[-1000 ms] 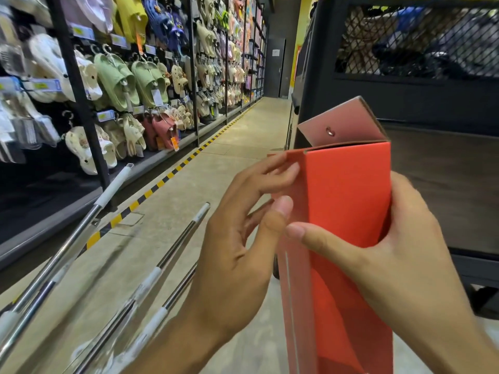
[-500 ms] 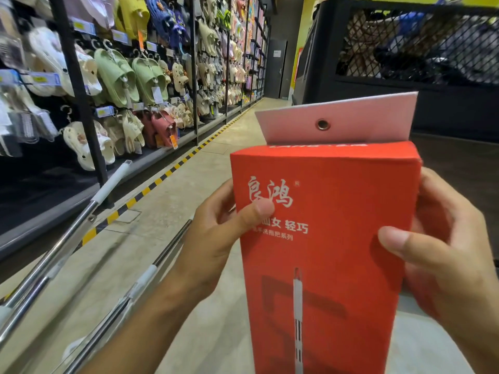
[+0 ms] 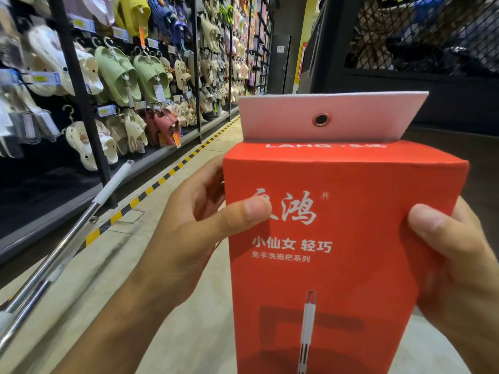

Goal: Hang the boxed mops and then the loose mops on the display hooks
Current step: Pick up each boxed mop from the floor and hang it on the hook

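Left hand [image 3: 189, 238] and right hand [image 3: 459, 265] each grip the upright red mop box [image 3: 337, 252], thumbs curled onto its near face.

One red mop box [image 3: 337, 252], held by two hands, left hand [image 3: 189, 238] and right hand [image 3: 459, 265]. Two metal mop poles [image 3: 67, 238] lean at left. Many sandals [image 3: 118, 74] hang on racks, too numerous to count.

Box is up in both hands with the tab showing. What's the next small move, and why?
Probably turn toward the display hooks and bring the eyelet up to one. The red mop box is gripped upright by the left hand and right hand, its white hang tab is standing free above the top, and no empty hook is in view ahead.
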